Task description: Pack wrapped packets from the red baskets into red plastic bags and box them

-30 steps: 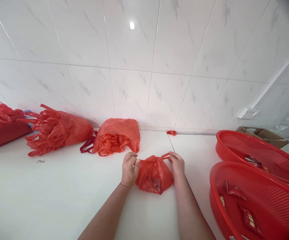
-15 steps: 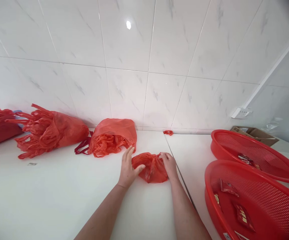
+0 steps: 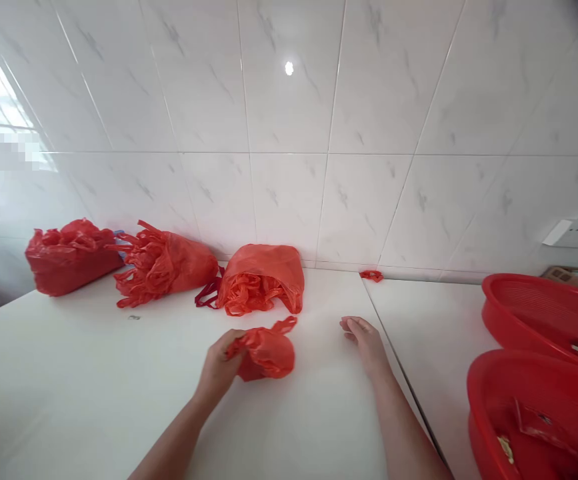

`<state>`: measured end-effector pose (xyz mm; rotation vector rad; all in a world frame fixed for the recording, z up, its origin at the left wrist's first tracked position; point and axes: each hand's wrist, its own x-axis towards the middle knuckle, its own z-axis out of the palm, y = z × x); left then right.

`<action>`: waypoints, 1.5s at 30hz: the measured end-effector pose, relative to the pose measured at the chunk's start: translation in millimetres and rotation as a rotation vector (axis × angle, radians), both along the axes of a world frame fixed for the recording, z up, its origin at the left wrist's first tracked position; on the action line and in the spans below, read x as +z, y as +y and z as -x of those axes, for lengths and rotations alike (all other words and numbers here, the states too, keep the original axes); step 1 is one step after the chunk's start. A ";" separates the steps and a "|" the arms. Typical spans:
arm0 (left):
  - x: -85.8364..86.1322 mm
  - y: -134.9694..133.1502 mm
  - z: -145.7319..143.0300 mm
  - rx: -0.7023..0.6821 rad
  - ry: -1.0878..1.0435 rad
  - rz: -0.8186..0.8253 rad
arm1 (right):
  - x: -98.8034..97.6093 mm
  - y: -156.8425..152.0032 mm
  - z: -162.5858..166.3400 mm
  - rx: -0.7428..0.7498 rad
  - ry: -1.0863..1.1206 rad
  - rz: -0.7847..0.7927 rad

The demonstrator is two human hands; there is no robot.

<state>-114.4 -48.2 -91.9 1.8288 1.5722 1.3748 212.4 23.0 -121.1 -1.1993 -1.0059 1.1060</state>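
My left hand [image 3: 217, 365] is closed on a small filled red plastic bag [image 3: 266, 351], which rests on the white counter [image 3: 93, 387] with its handle loops sticking up to the right. My right hand [image 3: 365, 338] lies apart from the bag, flat on the counter with fingers stretched out, holding nothing.
Against the tiled wall lie three larger red bags: one [image 3: 261, 279] just behind the small bag, one [image 3: 163, 263] further left, one [image 3: 69, 255] at far left. A small red scrap [image 3: 371, 275] sits by the wall. Two red mesh baskets [image 3: 539, 313] [image 3: 533, 413] with packets stand at right.
My right hand has let go of the small bag and moved off to the right. My left hand has carried the bag leftward. The view has swung left.
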 end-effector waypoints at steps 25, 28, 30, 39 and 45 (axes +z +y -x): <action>19.1 83.8 23.4 0.352 0.378 -0.050 | 13.0 -7.6 22.9 0.008 -0.489 0.047; 27.3 96.2 22.5 0.365 0.235 -0.025 | 14.9 -7.2 22.5 0.012 -0.492 0.045; 37.3 94.4 19.3 0.358 0.155 -0.052 | 16.5 -7.5 23.5 0.009 -0.495 0.047; 35.4 33.4 -60.9 -0.198 -0.078 -0.012 | 20.9 -20.6 60.7 0.105 -0.340 -0.168; 6.0 15.4 -84.8 -0.469 0.022 0.125 | 15.9 -14.8 63.7 0.198 -0.095 -0.172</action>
